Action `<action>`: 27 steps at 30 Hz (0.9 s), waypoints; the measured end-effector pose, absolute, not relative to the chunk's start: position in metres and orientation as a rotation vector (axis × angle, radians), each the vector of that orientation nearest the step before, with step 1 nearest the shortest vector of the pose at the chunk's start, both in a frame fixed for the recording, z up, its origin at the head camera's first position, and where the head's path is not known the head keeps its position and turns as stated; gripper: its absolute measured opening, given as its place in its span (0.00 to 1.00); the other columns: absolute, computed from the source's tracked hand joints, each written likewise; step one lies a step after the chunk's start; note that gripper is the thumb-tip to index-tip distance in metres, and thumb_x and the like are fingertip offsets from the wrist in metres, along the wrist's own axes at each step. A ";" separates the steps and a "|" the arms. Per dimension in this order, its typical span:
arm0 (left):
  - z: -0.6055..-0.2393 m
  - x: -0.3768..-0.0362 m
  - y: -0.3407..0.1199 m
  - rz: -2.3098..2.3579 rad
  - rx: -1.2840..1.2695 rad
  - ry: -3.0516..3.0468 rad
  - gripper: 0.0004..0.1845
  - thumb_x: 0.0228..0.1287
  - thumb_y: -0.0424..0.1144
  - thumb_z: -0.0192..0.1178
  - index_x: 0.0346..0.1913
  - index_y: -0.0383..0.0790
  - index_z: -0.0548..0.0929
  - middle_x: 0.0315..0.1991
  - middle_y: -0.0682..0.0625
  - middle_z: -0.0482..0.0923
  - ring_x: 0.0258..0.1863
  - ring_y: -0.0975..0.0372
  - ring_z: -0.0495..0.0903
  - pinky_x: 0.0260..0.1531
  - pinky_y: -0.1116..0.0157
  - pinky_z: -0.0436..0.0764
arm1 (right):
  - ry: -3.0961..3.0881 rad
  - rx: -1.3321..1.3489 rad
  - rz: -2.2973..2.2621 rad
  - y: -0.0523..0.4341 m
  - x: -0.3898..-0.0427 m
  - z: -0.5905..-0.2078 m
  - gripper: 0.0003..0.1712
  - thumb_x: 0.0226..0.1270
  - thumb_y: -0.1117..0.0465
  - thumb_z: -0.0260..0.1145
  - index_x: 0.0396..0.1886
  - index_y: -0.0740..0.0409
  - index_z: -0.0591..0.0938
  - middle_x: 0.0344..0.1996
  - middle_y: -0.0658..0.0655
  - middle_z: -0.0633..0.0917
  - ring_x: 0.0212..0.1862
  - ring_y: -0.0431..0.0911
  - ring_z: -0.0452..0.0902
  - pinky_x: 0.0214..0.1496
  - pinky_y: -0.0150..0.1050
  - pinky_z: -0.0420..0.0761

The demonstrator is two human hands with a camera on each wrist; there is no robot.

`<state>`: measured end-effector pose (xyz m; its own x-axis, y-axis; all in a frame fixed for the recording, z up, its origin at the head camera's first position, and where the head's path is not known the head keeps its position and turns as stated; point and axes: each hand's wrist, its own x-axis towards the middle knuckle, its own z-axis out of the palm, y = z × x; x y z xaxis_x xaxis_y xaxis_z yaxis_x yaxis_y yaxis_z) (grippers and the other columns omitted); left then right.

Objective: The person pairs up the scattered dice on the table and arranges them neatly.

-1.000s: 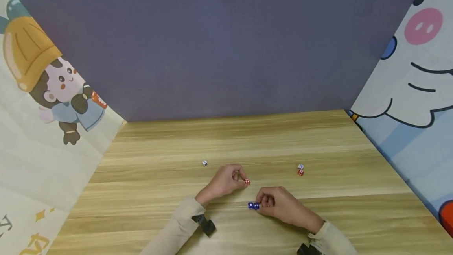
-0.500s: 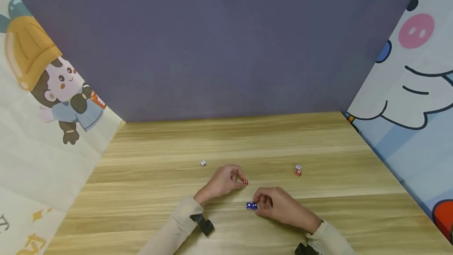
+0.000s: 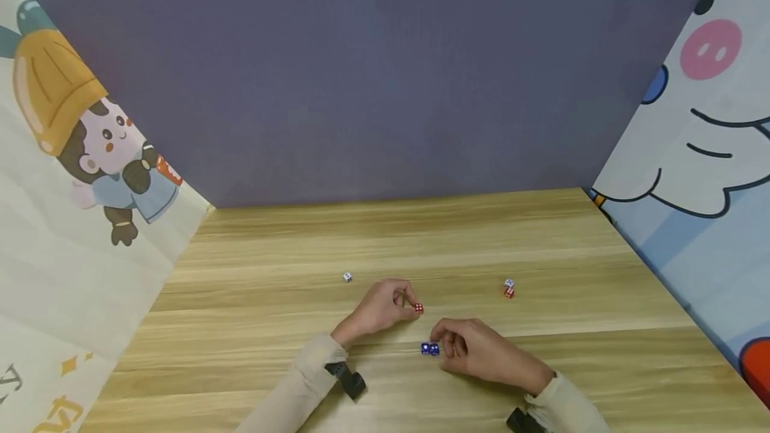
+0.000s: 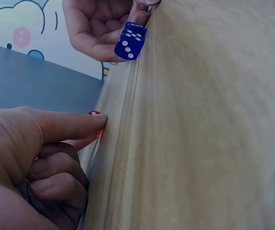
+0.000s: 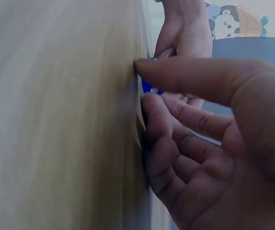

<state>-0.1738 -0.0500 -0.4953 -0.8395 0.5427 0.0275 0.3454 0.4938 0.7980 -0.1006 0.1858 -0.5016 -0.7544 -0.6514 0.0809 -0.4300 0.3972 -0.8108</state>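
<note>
My left hand (image 3: 380,307) pinches a red die (image 3: 419,309) with white pips between thumb and index finger, down at the tabletop. In the left wrist view those fingers cover most of the red die (image 4: 95,114). Two blue dice (image 3: 430,349) sit side by side just in front of my right hand (image 3: 481,351). Its thumb and index finger are spread apart beside the nearer blue die, the other fingers loosely bent. Through that gap, the right wrist view shows a bit of blue die (image 5: 149,87).
A white die (image 3: 347,277) lies beyond my left hand. Farther right, another white die (image 3: 509,282) is close against a red die (image 3: 509,293). The wooden table (image 3: 289,239) ends at a dark grey panel (image 3: 385,85), with printed cartoon sheets at both sides.
The right thumb and fingers have loosened and drawn slightly back from the pair of blue dice, which stay in place. My left hand keeps pinching the red die at the same spot.
</note>
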 end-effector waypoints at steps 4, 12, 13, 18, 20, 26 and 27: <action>-0.494 -0.174 -0.049 1.265 0.753 2.505 0.08 0.54 0.34 0.74 0.35 0.41 0.85 0.15 0.56 0.69 0.14 0.70 0.64 0.16 0.73 0.64 | 2.406 -0.951 -1.273 0.189 -0.101 -0.499 0.18 0.61 0.62 0.74 0.50 0.55 0.80 0.27 0.41 0.80 0.27 0.31 0.74 0.27 0.30 0.78; -0.494 -0.174 -0.047 1.272 0.765 2.506 0.07 0.54 0.33 0.74 0.34 0.41 0.84 0.14 0.56 0.68 0.13 0.70 0.63 0.16 0.73 0.63 | 2.479 -0.921 -1.191 0.199 -0.103 -0.491 0.20 0.60 0.73 0.66 0.52 0.58 0.80 0.27 0.41 0.80 0.26 0.31 0.73 0.27 0.30 0.77; -0.494 -0.174 -0.047 1.274 0.765 2.504 0.07 0.54 0.33 0.74 0.34 0.41 0.84 0.14 0.56 0.68 0.13 0.70 0.63 0.15 0.73 0.63 | 2.491 -0.906 -1.184 0.201 -0.104 -0.491 0.19 0.61 0.72 0.66 0.52 0.58 0.80 0.27 0.42 0.80 0.26 0.32 0.74 0.27 0.31 0.77; -0.493 -0.173 -0.048 1.281 0.764 2.506 0.08 0.54 0.33 0.74 0.34 0.40 0.85 0.14 0.56 0.69 0.13 0.70 0.63 0.16 0.73 0.64 | 2.658 -0.732 -1.127 0.211 -0.109 -0.487 0.14 0.65 0.64 0.69 0.49 0.57 0.82 0.26 0.41 0.81 0.26 0.33 0.74 0.27 0.32 0.76; -0.494 -0.173 -0.048 1.283 0.766 2.507 0.08 0.54 0.34 0.74 0.33 0.40 0.85 0.14 0.55 0.69 0.13 0.70 0.63 0.16 0.73 0.64 | 2.777 -0.615 -1.079 0.215 -0.110 -0.485 0.12 0.65 0.62 0.70 0.47 0.56 0.83 0.26 0.41 0.80 0.26 0.32 0.74 0.28 0.32 0.76; -0.494 -0.173 -0.049 1.284 0.769 2.510 0.08 0.54 0.34 0.75 0.33 0.40 0.85 0.14 0.55 0.69 0.13 0.70 0.63 0.16 0.73 0.64 | 3.097 -0.369 -0.899 0.234 -0.115 -0.477 0.10 0.63 0.64 0.70 0.43 0.60 0.84 0.25 0.45 0.82 0.26 0.35 0.75 0.26 0.33 0.75; -0.494 -0.173 -0.050 1.283 0.770 2.510 0.08 0.54 0.34 0.75 0.33 0.40 0.85 0.15 0.55 0.69 0.13 0.70 0.63 0.16 0.73 0.64 | 3.141 -0.350 -0.870 0.237 -0.116 -0.477 0.10 0.63 0.64 0.70 0.43 0.61 0.84 0.25 0.46 0.82 0.25 0.35 0.74 0.24 0.34 0.75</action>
<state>-0.1727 -0.0495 -0.4938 -0.8388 0.5428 0.0415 0.3517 0.4821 0.8024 -0.1160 0.2373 -0.4766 -0.9680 -0.1679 0.1866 -0.2400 0.8369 -0.4920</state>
